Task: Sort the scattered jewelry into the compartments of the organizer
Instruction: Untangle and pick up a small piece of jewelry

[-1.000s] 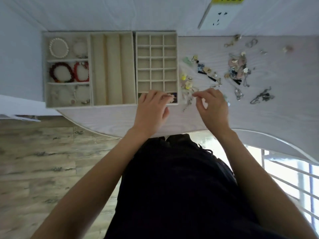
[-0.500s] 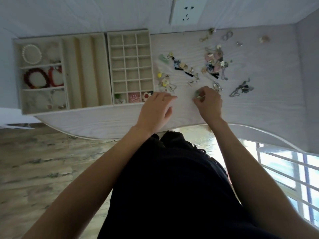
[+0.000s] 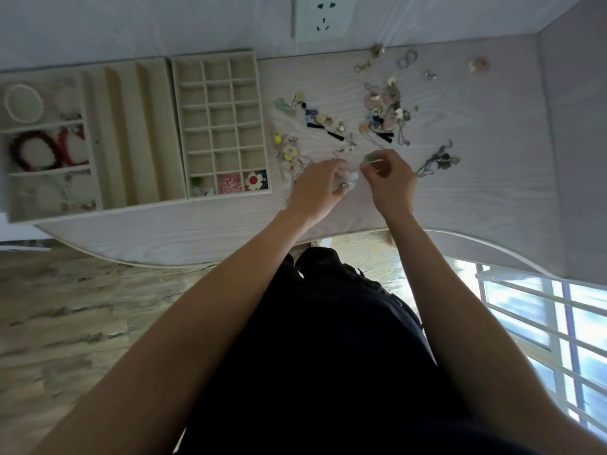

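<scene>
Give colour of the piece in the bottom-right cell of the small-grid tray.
White flower with a red centre on a dark backing; head view, the only one.

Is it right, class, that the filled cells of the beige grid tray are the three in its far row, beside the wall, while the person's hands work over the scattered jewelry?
Not quite. The head view shows the filled cells in the near row of the beige grid tray, among them the red-centred white flower piece. The far row looks empty. The left hand and right hand do work over the scattered jewelry.
</scene>
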`<move>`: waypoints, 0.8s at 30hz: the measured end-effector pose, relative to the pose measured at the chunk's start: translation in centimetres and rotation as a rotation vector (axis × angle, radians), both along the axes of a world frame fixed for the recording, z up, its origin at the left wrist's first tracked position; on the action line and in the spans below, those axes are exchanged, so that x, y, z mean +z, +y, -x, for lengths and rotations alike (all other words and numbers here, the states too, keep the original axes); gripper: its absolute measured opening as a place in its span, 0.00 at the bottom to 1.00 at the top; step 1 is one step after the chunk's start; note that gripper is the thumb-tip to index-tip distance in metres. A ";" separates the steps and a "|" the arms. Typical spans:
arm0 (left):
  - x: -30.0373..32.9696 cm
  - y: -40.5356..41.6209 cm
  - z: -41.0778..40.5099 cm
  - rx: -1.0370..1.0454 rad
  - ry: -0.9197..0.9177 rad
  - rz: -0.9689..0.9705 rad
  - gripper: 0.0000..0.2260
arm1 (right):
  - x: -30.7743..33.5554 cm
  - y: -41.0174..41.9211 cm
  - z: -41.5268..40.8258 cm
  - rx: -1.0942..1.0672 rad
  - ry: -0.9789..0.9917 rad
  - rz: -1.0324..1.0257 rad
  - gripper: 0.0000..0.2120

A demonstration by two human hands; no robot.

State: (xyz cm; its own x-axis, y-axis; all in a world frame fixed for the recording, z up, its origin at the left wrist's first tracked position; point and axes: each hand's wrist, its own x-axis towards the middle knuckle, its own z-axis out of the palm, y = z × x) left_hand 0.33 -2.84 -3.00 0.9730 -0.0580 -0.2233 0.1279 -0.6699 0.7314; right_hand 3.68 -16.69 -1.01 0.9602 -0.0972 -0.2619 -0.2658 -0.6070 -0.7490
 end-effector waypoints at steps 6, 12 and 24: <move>0.0 -1.1 -0.7 -0.063 -0.077 -0.138 0.07 | -1.5 -0.9 -0.2 0.048 0.025 0.218 0.05; -0.4 -0.8 -0.8 -0.002 -0.070 -0.104 0.06 | -1.7 -0.8 0.3 0.156 -0.121 0.327 0.11; 5.6 7.3 4.1 0.333 -0.186 0.125 0.07 | 2.8 6.6 1.4 0.601 0.051 -0.282 0.14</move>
State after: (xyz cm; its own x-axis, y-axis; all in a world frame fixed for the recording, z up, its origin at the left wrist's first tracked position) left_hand -3.77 4.48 2.64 0.9663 0.2519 -0.0532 0.1812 -0.5186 0.8356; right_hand 2.26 -10.11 1.76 0.8114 0.5305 -0.2455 0.0183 -0.4428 -0.8964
